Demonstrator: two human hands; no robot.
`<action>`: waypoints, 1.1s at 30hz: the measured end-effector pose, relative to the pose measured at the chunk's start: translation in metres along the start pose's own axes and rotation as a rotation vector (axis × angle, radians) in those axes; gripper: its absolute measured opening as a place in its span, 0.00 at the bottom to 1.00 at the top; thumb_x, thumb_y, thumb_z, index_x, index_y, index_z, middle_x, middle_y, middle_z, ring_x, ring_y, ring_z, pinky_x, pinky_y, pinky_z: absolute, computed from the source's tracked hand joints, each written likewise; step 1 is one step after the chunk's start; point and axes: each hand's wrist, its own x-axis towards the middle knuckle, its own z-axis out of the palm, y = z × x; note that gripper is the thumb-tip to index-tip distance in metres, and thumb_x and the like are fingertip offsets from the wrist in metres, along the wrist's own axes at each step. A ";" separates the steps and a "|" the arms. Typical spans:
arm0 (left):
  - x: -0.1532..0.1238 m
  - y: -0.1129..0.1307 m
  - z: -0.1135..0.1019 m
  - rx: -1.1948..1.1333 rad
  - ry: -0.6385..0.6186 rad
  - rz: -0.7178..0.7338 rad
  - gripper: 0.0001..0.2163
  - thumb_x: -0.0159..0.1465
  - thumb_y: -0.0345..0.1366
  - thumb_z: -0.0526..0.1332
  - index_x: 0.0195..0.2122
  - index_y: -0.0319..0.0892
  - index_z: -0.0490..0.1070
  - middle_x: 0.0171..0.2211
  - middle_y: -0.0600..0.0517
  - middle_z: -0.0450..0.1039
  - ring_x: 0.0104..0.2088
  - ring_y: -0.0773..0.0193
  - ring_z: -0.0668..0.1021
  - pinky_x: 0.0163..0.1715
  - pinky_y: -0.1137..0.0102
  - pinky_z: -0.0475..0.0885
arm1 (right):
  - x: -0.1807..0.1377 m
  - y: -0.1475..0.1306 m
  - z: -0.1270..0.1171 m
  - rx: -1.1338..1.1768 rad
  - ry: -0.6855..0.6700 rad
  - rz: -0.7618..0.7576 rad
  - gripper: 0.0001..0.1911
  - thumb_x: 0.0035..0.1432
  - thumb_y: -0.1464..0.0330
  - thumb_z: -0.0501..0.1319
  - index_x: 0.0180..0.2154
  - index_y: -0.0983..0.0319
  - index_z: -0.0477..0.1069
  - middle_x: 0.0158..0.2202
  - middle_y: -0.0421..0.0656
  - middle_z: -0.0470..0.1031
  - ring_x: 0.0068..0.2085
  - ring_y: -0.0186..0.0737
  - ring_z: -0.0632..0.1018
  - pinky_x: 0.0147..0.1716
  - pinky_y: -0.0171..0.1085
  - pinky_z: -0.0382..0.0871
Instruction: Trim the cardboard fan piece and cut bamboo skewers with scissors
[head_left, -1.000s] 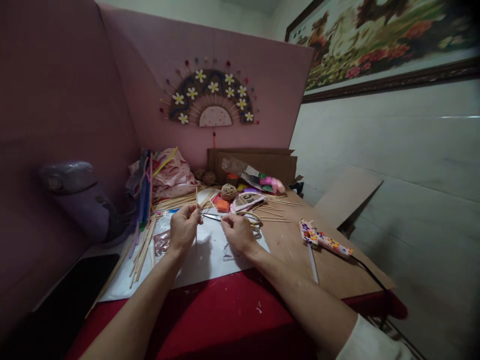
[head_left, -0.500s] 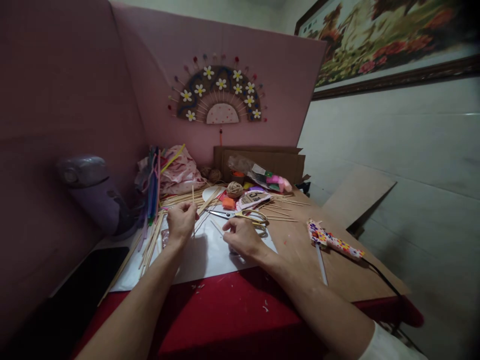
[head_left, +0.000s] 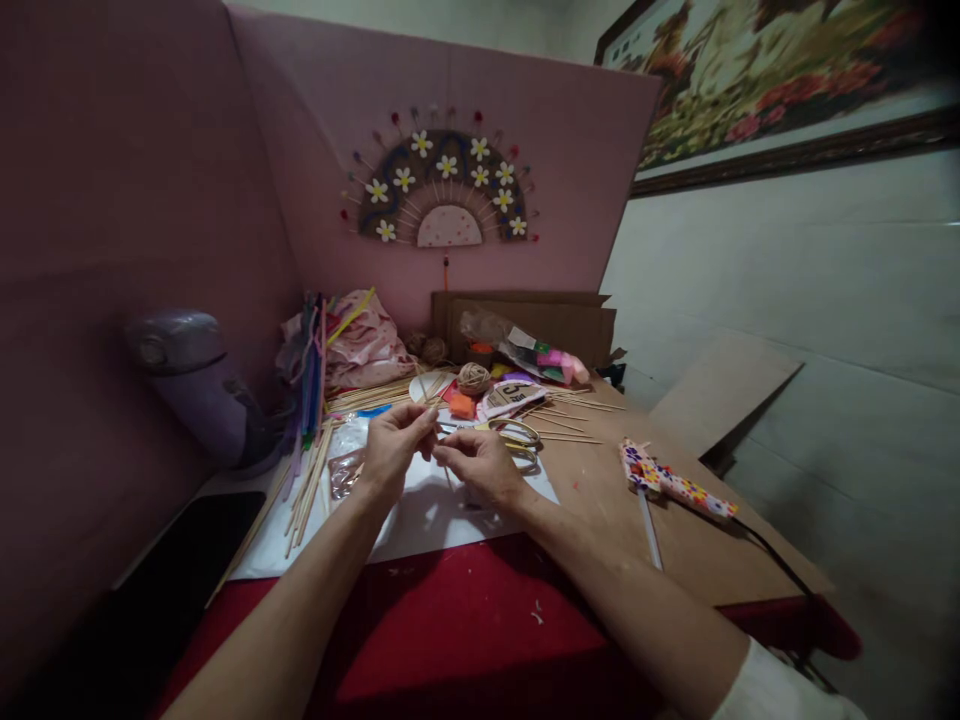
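My left hand (head_left: 397, 452) is closed in a pinch on a thin wooden stick (head_left: 422, 378), whose upper end rises above the fingers. Close against it, my right hand (head_left: 484, 465) has its thumb and fingers pressed together; what lies between them is too small to tell. The two sets of fingertips nearly meet above the white sheet (head_left: 420, 535). Behind my right hand lie gold-handled scissors (head_left: 517, 432), partly hidden by it.
Wooden sticks (head_left: 307, 495) and a clear packet (head_left: 345, 470) lie left. Behind are a twine ball (head_left: 473, 378), orange clay (head_left: 461, 405) and cardboard (head_left: 532, 325). A flowered glue gun (head_left: 675, 480) rests right. A decorated fan (head_left: 450, 185) hangs on the pink board.
My left hand has moved right and the stick in it has tilted. My right hand has shifted slightly, and the fingertips of both hands have come together. The view has shifted slightly.
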 end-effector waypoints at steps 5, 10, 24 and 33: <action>0.014 -0.008 -0.023 0.721 0.104 0.090 0.13 0.60 0.40 0.54 0.35 0.37 0.74 0.26 0.49 0.73 0.23 0.67 0.72 0.22 0.73 0.63 | 0.000 -0.001 -0.001 0.086 0.117 0.047 0.10 0.51 0.65 0.59 0.23 0.65 0.68 0.16 0.36 0.66 0.16 0.27 0.65 0.17 0.28 0.57; 0.015 -0.021 -0.034 1.226 0.051 0.007 0.08 0.54 0.29 0.56 0.25 0.38 0.75 0.28 0.43 0.75 0.33 0.56 0.76 0.30 0.68 0.63 | -0.002 -0.002 -0.003 0.096 0.214 0.071 0.12 0.53 0.63 0.58 0.23 0.64 0.66 0.14 0.36 0.66 0.14 0.27 0.63 0.14 0.27 0.54; 0.013 0.008 -0.024 0.911 0.183 0.109 0.04 0.52 0.33 0.57 0.24 0.41 0.70 0.21 0.51 0.72 0.23 0.64 0.73 0.23 0.72 0.62 | 0.001 0.002 -0.004 0.184 0.239 0.018 0.10 0.52 0.64 0.59 0.24 0.64 0.65 0.20 0.38 0.69 0.16 0.27 0.67 0.14 0.27 0.58; 0.005 -0.005 -0.003 0.227 -0.131 0.032 0.06 0.51 0.34 0.61 0.25 0.40 0.62 0.14 0.58 0.66 0.13 0.70 0.68 0.14 0.74 0.65 | -0.004 0.006 -0.001 0.045 0.128 -0.003 0.05 0.53 0.68 0.58 0.27 0.63 0.68 0.19 0.37 0.69 0.19 0.30 0.71 0.15 0.26 0.63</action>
